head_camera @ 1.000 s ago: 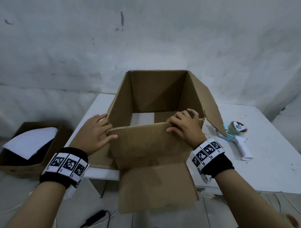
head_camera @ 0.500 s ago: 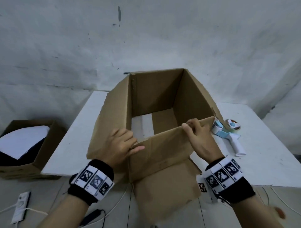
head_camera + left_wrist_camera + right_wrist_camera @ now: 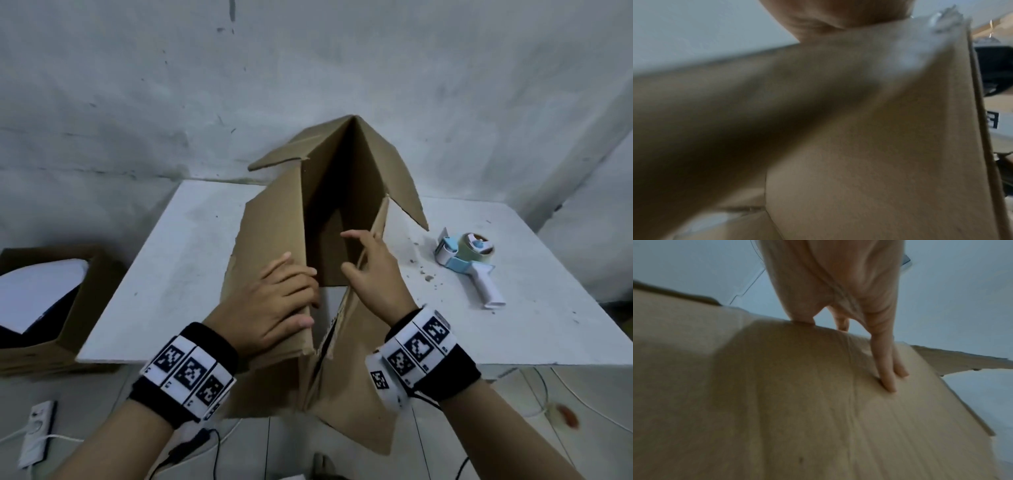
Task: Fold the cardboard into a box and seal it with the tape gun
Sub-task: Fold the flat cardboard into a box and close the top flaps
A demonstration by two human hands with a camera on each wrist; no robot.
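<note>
The brown cardboard box [image 3: 270,240] stands on the white table [image 3: 171,274], skewed into a narrow diamond with its flaps loose. Its near flaps hang over the table's front edge. My left hand [image 3: 274,305] grips the left panel at the near corner, fingers lying over its edge. My right hand [image 3: 373,274] pinches the right panel, thumb inside and fingers flat on the outside. In the right wrist view those fingers [image 3: 888,369] press the cardboard [image 3: 777,402]. The left wrist view is blurred cardboard [image 3: 879,146]. The tape gun [image 3: 469,260] lies on the table to the right, apart from both hands.
An open carton [image 3: 65,329] holding a white sheet sits on the floor to the left. A power strip [image 3: 37,428] and cables lie on the floor under the table's front edge. A grey wall runs right behind the table.
The box has gone from a square opening to a narrow diamond. Both hands have come close together at the near corner, the left hand moving right and the right hand shifting onto the right panel.
</note>
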